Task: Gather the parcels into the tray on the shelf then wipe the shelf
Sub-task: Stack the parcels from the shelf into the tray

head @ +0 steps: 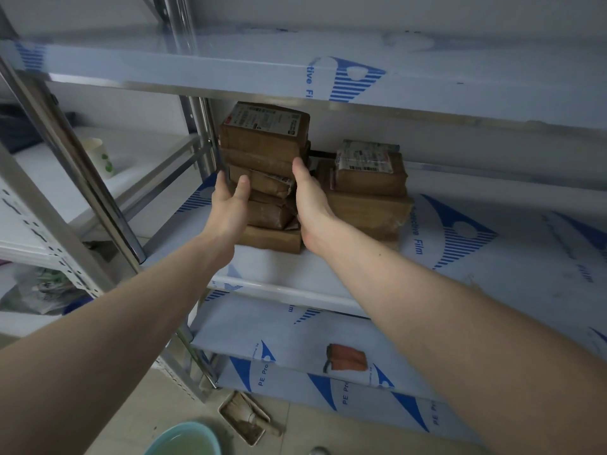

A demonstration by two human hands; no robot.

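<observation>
1. The shelf (pixel 295 274) is flat steel under a pale protective film printed with blue striped triangles; its posts are shiny metal tubes.
2. At the back left of that shelf stands a tall stack of parcels (pixel 266 165) — blocky, brick-shaped packs wrapped in matte brown paper, the wrapping creased and a little torn on the middle ones. The top pack carries a white printed label.
3. Just beside it to the right sits a lower stack of parcels (pixel 368 198), the same brown wrap, with a smaller labelled pack on top (its label is too small to read).
4. The left hand (pixel 230 205) lies against the left side of the tall stack, fingers straight and reaching upward, thumb on the front face of a middle pack — the grip is flat and uncurled, pressing rather than clasping.
5. The right hand (pixel 310 205) is set against the right side of the same stack, in the gap between the two piles, fingers extended; its grip is likewise flat and not wrapped round anything.
6. Both forearms are bare.
7. On the tiled floor below sit a round, smooth teal basin (pixel 184 438) and a shallow rectangular dish (pixel 244 418), dirty inside.
8. A white paper cup (pixel 100 157) with a green leaf print stands on the neighbouring shelf at left.
</observation>
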